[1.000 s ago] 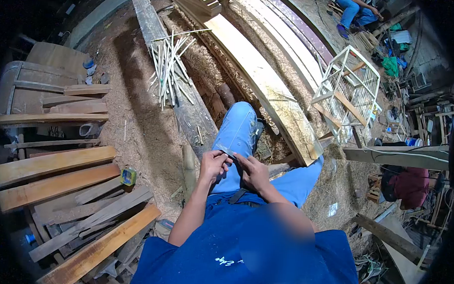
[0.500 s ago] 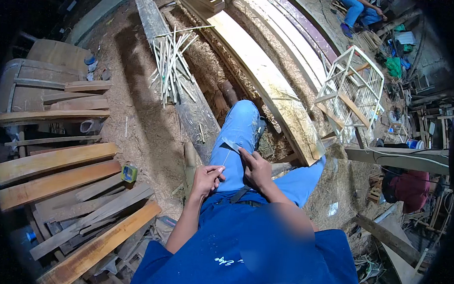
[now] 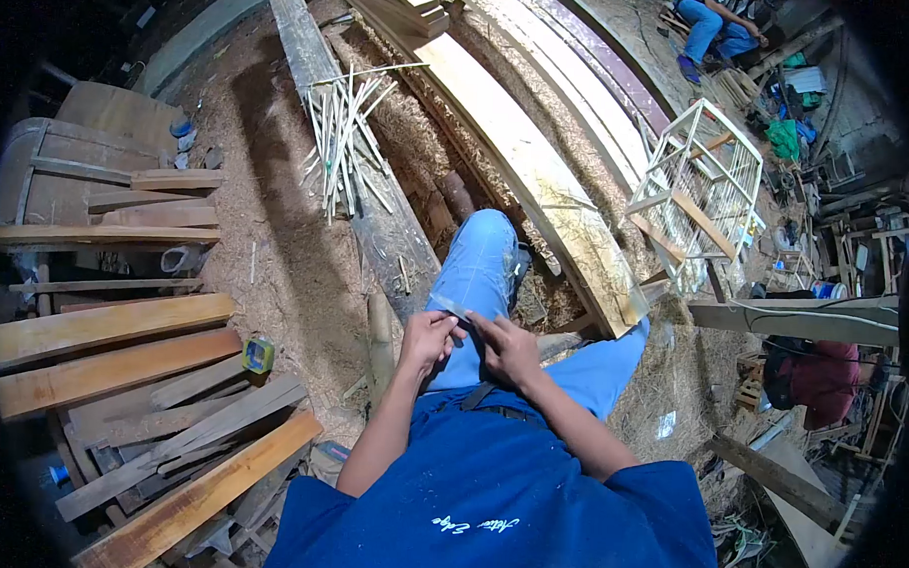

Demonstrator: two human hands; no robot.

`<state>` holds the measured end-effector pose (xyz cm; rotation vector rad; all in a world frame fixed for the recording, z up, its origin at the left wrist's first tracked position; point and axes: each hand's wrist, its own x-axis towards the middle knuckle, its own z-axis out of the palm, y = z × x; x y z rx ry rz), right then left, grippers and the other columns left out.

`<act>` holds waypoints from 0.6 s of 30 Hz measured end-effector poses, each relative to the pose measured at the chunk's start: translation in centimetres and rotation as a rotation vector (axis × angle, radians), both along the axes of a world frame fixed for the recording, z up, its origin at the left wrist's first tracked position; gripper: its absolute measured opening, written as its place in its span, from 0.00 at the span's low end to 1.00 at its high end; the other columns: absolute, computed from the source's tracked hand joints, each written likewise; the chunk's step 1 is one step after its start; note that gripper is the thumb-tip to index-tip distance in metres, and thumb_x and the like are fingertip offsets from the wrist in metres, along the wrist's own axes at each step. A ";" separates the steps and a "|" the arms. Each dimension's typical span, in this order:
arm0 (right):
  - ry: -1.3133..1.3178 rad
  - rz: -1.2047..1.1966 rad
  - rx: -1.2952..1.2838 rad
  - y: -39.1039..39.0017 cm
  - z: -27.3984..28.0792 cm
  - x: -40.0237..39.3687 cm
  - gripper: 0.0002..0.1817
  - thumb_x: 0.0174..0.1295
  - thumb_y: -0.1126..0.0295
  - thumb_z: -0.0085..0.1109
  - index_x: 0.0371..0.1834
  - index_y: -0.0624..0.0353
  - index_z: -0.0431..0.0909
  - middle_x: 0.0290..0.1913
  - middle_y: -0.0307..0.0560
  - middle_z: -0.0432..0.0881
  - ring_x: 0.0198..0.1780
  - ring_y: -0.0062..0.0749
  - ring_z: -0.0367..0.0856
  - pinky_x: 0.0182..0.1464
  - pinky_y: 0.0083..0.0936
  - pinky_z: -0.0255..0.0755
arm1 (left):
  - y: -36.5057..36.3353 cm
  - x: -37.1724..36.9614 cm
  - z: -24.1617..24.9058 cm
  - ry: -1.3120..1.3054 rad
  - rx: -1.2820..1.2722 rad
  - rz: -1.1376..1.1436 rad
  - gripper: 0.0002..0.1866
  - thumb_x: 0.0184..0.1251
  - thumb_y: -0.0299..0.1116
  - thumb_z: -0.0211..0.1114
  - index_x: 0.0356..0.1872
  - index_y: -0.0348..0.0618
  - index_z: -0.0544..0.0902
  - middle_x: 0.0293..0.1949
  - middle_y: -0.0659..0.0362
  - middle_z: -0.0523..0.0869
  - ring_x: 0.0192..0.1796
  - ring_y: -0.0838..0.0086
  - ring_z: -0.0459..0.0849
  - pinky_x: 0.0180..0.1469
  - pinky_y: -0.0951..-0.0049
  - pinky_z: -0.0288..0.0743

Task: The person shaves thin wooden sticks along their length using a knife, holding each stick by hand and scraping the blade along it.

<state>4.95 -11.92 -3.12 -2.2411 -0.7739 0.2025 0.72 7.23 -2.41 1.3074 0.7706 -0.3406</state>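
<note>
Over my jeans-covered thigh, my right hand [image 3: 510, 350] is closed on a knife whose flat grey blade [image 3: 448, 305] points left. Its handle is hidden in my fingers. My left hand [image 3: 429, 340] is pinched close beside it, with the blade's tip just above its fingers. A thin stick showed in that hand a moment ago; now it is mostly covered by the fingers and blade. Beyond my knee, a bundle of thin pale sticks [image 3: 339, 145] lies fanned out on a weathered plank [image 3: 396, 237].
A long thick board [image 3: 538, 177] runs diagonally past my right knee. A white cage-like frame [image 3: 700, 187] stands to the right. Stacked boards [image 3: 122, 343] and a yellow-green tape measure [image 3: 259, 354] lie at left. Another person [image 3: 719, 33] sits at the far right.
My left hand has moved up and closer to the right hand. The knife blade has come down and left, now lying over the left hand's fingers.
</note>
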 end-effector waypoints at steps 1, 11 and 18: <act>-0.006 -0.005 -0.003 0.0 0.0 -0.1 0.31 0.59 0.71 0.63 0.68 0.31 0.78 0.34 0.47 0.80 0.30 0.49 0.84 0.32 0.43 0.80 | -0.1 0.3 -0.6 -0.006 -0.003 -0.005 0.11 0.76 0.31 0.62 0.43 0.31 0.86 0.28 0.54 0.89 0.15 0.84 0.75 0.15 0.81 0.63; -0.075 -0.021 -0.106 0.1 -0.5 0.2 0.33 0.58 0.69 0.65 0.69 0.29 0.77 0.33 0.45 0.78 0.27 0.45 0.83 0.29 0.41 0.79 | 0.5 -1.1 -0.1 0.014 -0.100 -0.011 0.14 0.78 0.33 0.62 0.50 0.31 0.86 0.28 0.57 0.87 0.15 0.86 0.69 0.14 0.82 0.57; -0.062 -0.142 -0.130 0.5 -1.2 1.9 0.31 0.60 0.70 0.63 0.69 0.29 0.77 0.32 0.47 0.77 0.29 0.48 0.83 0.30 0.43 0.77 | 1.9 -6.5 1.0 0.054 -0.154 -0.069 0.14 0.78 0.32 0.62 0.49 0.28 0.85 0.27 0.56 0.86 0.15 0.86 0.70 0.15 0.83 0.59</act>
